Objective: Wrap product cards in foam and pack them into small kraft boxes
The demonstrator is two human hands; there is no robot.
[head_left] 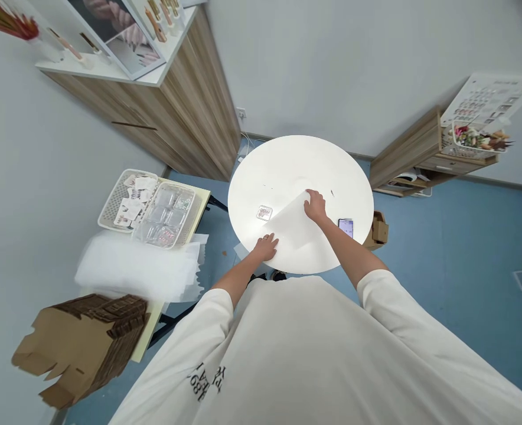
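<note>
A thin white foam sheet (294, 223) lies slanted on the round white table (296, 154). My right hand (316, 206) has its fingers closed at the far corner of the sheet. At the sheet's near left corner, my left hand (265, 247) rests palm down with fingers spread, a ring on one of them. Just beyond the left hand sits a small clear plastic case (264, 213) with pinkish contents too small to make out. Beside my right forearm a phone (345, 227) lies with its screen lit.
On the left side table (148, 330) are a stack of white foam sheets (141, 265), a white basket (113, 200) of printed cards, a clear box (166, 215) of small packs and flattened cardboard boxes (81, 342). A wooden cabinet (199, 100) and a shelf (414, 144) stand behind.
</note>
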